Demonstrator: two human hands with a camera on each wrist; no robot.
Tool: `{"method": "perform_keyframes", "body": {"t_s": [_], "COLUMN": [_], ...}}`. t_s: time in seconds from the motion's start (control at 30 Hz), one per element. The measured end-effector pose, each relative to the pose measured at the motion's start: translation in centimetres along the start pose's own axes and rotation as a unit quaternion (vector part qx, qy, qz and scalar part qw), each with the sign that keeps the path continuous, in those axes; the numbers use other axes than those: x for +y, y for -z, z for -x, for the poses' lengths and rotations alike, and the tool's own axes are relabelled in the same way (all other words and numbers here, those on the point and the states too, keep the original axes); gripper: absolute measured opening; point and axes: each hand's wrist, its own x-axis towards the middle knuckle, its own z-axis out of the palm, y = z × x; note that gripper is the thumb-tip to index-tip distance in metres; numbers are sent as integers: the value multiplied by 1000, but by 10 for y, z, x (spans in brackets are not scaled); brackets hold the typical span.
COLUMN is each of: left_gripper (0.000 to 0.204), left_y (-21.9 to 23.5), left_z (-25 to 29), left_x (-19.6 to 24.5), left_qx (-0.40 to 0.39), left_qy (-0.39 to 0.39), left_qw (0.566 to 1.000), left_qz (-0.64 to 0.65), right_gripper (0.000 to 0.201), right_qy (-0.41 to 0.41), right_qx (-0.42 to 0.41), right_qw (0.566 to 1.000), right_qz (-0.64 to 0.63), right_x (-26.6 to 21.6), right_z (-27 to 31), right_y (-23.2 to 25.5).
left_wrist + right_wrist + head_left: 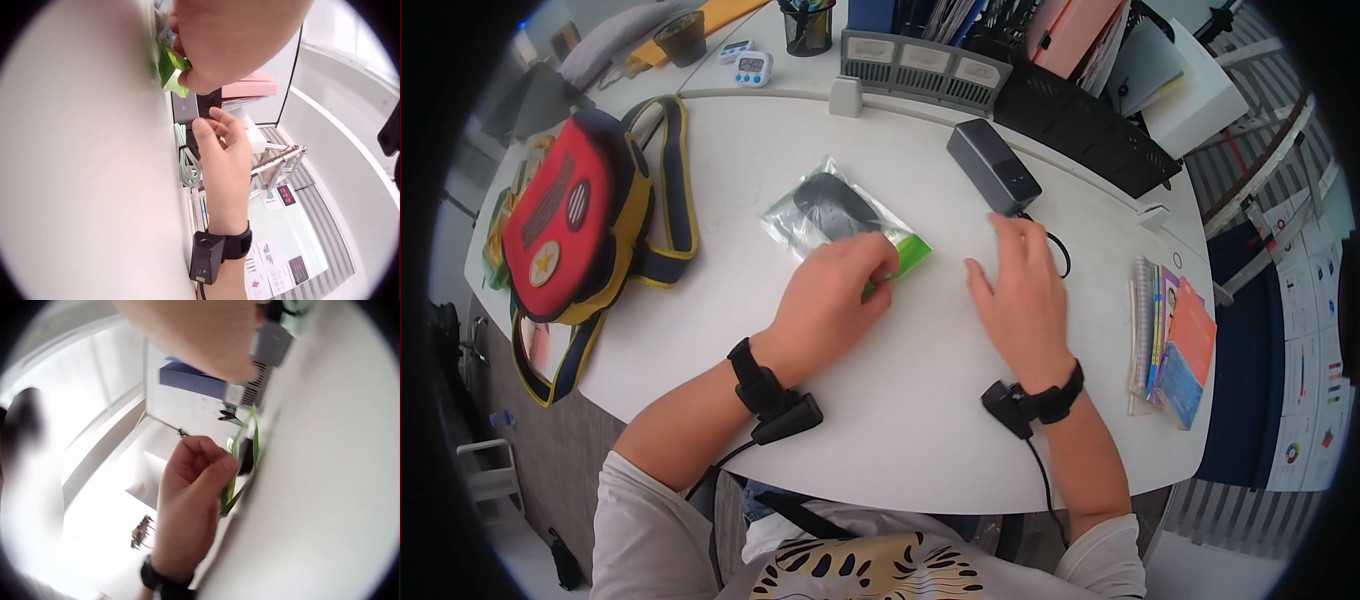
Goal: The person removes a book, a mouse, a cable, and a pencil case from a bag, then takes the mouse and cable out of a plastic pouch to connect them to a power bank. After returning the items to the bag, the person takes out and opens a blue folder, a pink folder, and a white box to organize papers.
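My left hand (825,295) pinches the green edge of a clear plastic bag (915,252) between thumb and curled fingers. Inside the bag lies a dark object (837,205), its kind blurred by the plastic. In the right wrist view the green-edged bag (229,494) stands at the left thumb (220,475). My right hand (1030,300) hovers over the table with fingers loosely extended, fingertips close to the near end of a dark grey box-shaped device (992,165). A black cable (1060,252) curves out beside that hand. A mint-green coiled cable (185,156) shows beyond it in the left wrist view.
A red and yellow backpack (565,215) lies at the left, its straps on the table. Notebooks (1175,345) are stacked at the right edge. A grey slotted organizer (925,72), a black file rack (1080,120) and a small white timer (752,68) stand at the back.
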Motion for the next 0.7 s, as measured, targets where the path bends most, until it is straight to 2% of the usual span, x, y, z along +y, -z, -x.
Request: {"method": "perform_keyframes", "body": {"t_s": [0.07, 0.1, 0.23, 0.3, 0.33, 0.4, 0.43, 0.5, 0.53, 0.6, 0.63, 0.7], "left_gripper": [25, 26, 27, 26, 26, 26, 26, 28, 28, 30, 30, 30], "left_y": [3, 4, 2, 0, 1, 2, 2, 3, 4, 6, 5, 1], "left_z": [-1, -1, -4, -3, -2, 0, 0, 2, 3, 4, 5, 7], "left_x": [-3, -4, -9, -12, -11, -10, -8, -3, -1, 0, 0, -3], "left_qx": [29, 37, 45, 62, 62, 63, 63, 58, 60, 40, 40, 94], "left_qy": [35, 25, 63, 53, 52, 50, 50, 74, 77, 114, 115, 114], "left_qw": [999, 998, 997, 997, 997, 995, 995, 993, 992, 987, 987, 984], "left_qz": [-19, -39, 22, -2, -2, -57, -57, -75, -77, -103, -102, -101], "right_gripper": [48, 47, 47, 33, 33, 16, 16, 7, 7, 9, 9, 16], "right_qy": [-108, -126, -110, -82, -82, -69, -69, 34, 37, -6, -5, -135], "right_qx": [-128, -156, -157, -151, -151, -212, -211, -146, -147, -201, -201, -273], "right_qw": [970, 960, 957, 954, 954, 930, 930, 949, 949, 950, 950, 945], "right_qz": [175, 196, 217, 246, 246, 294, 294, 278, 276, 240, 240, 116], "right_x": [6, 10, 23, 22, 24, 31, 37, 46, 44, 41, 35, 16], "right_z": [-1, 0, 2, 2, 4, 6, 8, 11, 10, 9, 5, -7], "right_y": [10, 12, 16, 23, 25, 29, 30, 31, 30, 28, 30, 38]}}
